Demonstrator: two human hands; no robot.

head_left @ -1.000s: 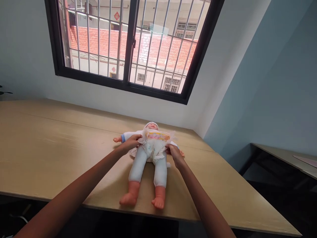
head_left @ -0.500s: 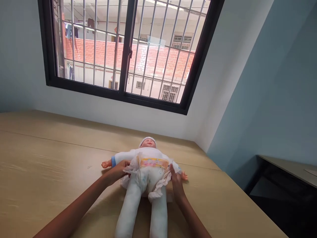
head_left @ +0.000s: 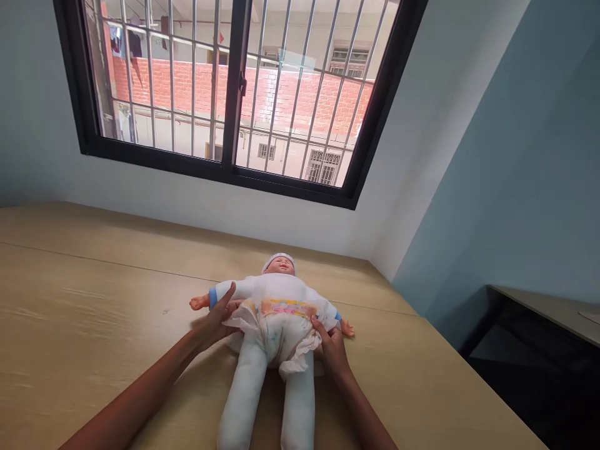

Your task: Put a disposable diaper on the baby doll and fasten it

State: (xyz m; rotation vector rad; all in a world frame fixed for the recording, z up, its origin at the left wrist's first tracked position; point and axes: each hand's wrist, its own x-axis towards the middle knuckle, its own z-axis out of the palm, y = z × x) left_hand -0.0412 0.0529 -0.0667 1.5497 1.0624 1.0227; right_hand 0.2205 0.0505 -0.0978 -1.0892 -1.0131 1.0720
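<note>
A baby doll point(head_left: 281, 286) in a white outfit and cap lies on its back, legs toward me. Around its hips is a white diaper point(head_left: 290, 334) with a yellow and pink printed front band and ruffled edges. My left hand point(head_left: 220, 320) is at the diaper's left side, thumb raised and apart from the fingers, whose tips are partly hidden by the diaper wing. On the other side, my right hand point(head_left: 332, 344) pinches the diaper's edge near the band, thumb on top and fingers partly out of sight.
The doll rests on a wooden table point(head_left: 117, 312) with a seam across it. Beyond stands a wall with a barred window point(head_left: 229, 94). A second, darker table point(head_left: 539, 306) is at the right.
My left thumb has lifted off the diaper and now points up, spread from the fingers. My right hand has shifted slightly inward along the diaper's edge. The view has tilted slightly.
</note>
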